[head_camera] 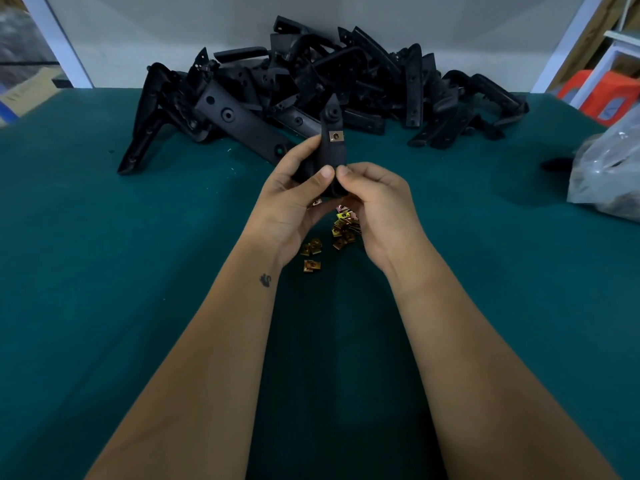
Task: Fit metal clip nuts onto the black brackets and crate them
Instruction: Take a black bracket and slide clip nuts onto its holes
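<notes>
Both hands (pixel 294 202) (pixel 374 206) grip 1 bracket (pixel 332 150) w/ 1 clip nut (pixel 335 135).

Single view, head-worn, wide-angle. Looks forward and steeply down over a green table (pixel 104 237); both forearms run up from the bottom edge to the frame's centre. Hands sit close under the lens: left hand (pixel 294 199), right hand (pixel 374 202). Heap of black brackets (pixel 311 81) lies farther off, against a pale wall (pixel 173 29) at the table's far edge. Straight lines bow toward the corners. A plastic bag (pixel 609 174) is cut by the right border. No second view to overlap.
</notes>
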Motion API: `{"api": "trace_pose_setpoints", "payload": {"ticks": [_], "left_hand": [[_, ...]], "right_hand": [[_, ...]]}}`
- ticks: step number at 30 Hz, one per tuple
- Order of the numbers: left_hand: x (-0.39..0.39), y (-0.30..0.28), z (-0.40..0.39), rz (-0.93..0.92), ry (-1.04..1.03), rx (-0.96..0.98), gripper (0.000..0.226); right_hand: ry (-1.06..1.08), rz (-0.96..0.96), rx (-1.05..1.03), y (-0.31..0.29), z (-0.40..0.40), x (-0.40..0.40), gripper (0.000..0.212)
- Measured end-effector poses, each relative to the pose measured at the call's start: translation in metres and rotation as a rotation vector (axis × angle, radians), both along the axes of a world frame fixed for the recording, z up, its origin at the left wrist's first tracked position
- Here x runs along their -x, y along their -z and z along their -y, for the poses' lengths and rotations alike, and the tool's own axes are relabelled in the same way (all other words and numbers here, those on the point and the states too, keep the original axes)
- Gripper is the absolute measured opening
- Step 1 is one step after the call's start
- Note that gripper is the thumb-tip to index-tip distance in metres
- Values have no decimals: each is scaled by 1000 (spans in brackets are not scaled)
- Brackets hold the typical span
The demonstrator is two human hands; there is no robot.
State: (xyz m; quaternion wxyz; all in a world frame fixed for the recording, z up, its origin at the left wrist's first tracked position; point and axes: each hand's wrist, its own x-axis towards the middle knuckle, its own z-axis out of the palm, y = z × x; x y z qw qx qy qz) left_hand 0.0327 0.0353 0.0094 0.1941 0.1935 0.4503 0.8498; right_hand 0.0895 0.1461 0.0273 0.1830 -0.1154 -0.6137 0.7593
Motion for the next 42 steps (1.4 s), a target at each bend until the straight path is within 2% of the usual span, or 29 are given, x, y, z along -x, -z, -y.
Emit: {"api": "trace_pose_setpoints", "payload": {"ticks": [4, 8, 14, 17, 20, 24, 29, 35, 38, 42], "left_hand": [[0, 0, -4, 51, -48, 14, 37], [2, -2, -6, 171, -68, -74, 43], [1, -2, -5, 207, -23, -196, 48], [-1, -4, -5, 201, 13, -227, 47], [-3, -5, -6, 199, 36, -228, 48], [-3, -5, -6, 204, 45, -236, 50], [-1, -3, -5, 196, 25, -207, 48], [1, -2, -4, 163, -15, -60, 34], [-1, -2, -5, 161, -11, -30, 18], [-1, -1, -7, 154, -42, 47, 19]], "right_hand": [[63, 17, -91, 0, 5, 3, 18], [106, -70, -121, -1, 9, 2, 17], [309, -81, -835, 7, 20, 3, 15], [441, -112, -989, 7, 19, 3, 16], [487, -145, -1094, 7, 17, 1, 14], [474, -161, -1158, 5, 18, 1, 12], [435, -124, -1092, 6, 17, 3, 15], [434, -130, -1133, 6, 17, 3, 39], [464, -168, -1165, 5, 17, 1, 32], [491, -212, -1187, 5, 16, 0, 21]]}}
